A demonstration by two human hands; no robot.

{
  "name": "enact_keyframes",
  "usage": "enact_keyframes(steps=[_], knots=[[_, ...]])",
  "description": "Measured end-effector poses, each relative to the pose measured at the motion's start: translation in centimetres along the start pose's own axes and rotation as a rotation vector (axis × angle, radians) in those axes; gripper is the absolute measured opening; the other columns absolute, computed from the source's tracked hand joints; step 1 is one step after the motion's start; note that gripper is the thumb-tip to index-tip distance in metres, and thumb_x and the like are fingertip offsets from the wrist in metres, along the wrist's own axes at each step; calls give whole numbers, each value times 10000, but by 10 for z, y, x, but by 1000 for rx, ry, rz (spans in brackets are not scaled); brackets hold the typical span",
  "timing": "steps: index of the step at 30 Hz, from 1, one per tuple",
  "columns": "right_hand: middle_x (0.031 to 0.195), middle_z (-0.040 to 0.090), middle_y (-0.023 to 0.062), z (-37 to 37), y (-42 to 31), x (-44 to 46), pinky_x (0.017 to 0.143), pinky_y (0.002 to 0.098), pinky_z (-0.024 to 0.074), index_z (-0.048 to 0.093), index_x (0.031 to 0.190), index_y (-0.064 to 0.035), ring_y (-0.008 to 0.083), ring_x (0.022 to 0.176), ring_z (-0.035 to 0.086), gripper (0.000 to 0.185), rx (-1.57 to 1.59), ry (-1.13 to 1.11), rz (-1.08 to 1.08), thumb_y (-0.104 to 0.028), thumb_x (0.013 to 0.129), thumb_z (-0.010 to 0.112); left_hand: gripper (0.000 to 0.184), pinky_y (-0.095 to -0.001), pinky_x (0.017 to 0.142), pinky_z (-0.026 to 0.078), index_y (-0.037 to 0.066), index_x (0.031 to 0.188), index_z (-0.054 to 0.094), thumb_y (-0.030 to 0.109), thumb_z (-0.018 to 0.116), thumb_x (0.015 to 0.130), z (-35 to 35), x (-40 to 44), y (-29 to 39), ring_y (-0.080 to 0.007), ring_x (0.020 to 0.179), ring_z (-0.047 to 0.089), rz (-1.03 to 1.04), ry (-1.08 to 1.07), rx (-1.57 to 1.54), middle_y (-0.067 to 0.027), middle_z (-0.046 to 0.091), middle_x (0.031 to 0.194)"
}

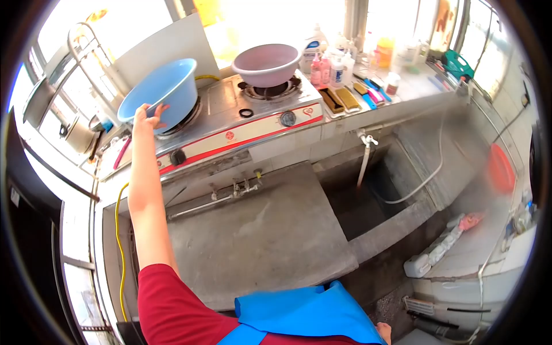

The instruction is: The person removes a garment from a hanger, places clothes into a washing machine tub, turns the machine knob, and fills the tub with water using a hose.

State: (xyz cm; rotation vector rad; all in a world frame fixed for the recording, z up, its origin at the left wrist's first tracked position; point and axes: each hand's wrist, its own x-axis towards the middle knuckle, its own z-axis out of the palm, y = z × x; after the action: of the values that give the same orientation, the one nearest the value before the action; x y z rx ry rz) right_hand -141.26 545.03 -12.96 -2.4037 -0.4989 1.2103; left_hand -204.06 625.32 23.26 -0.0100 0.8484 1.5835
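My left hand [149, 117] reaches up to the near rim of a blue plastic basin [169, 95] and is closed on that edge. The basin leans to one side over the left burner of a two-burner gas stove [238, 140]. On the right burner sits a pale pink basin [267, 68], upright. Only a small part of my right hand [383, 332] shows, low in the frame beside my blue apron [310, 310]; its fingers are not clear.
Bottles [336, 68] and several brushes [345, 98] stand and lie right of the stove. Below are a concrete slab [259, 236], a sunken sink [359, 207] with a tap [367, 140] and a hose [440, 155]. A red basin [501, 168] leans at the right wall.
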Motion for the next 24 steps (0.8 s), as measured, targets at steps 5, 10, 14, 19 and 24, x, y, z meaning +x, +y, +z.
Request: enact_keyframes(steps=[5, 10, 14, 19, 24], knots=[[603, 577, 87, 13, 36, -35, 426, 300, 407, 584, 683, -21, 165, 472, 510, 295, 576, 149, 388, -253, 841, 492, 720, -341, 593, 596, 14, 1355, 118, 29, 465, 724, 8, 17, 1, -557, 1111, 390, -1, 21, -39, -365, -239, 1329], [680, 590, 102, 30, 96, -62, 494, 395, 505, 554, 952, -80, 247, 576, 583, 183, 754, 351, 541, -218, 834, 530, 521, -387, 708, 518, 80, 1297, 318, 126, 500, 811, -26, 81, 35, -354, 1062, 502, 182, -214, 504, -199, 271, 1298], [662, 560, 77, 60, 80, -134, 401, 303, 459, 547, 845, -87, 161, 498, 541, 109, 916, 469, 554, -191, 829, 577, 327, -376, 828, 466, 101, 1197, 460, 197, 479, 885, -32, 139, -26, -214, 1032, 520, 594, -541, 1089, -107, 541, 1148], [744, 607, 62, 99, 124, -171, 522, 311, 503, 582, 902, -74, 154, 571, 581, 167, 1043, 572, 626, -224, 830, 561, 213, -359, 816, 448, 72, 1055, 521, 177, 468, 878, -50, 27, -295, -196, 933, 533, 263, -785, 606, -81, 564, 1019], [654, 575, 65, 156, 183, -202, 407, 301, 436, 579, 799, -62, 161, 507, 555, 124, 1253, 592, 679, -185, 814, 574, 214, -344, 855, 414, 44, 1018, 549, 167, 503, 849, -172, -227, -578, -208, 950, 520, -798, -1799, 822, -86, 553, 1019]])
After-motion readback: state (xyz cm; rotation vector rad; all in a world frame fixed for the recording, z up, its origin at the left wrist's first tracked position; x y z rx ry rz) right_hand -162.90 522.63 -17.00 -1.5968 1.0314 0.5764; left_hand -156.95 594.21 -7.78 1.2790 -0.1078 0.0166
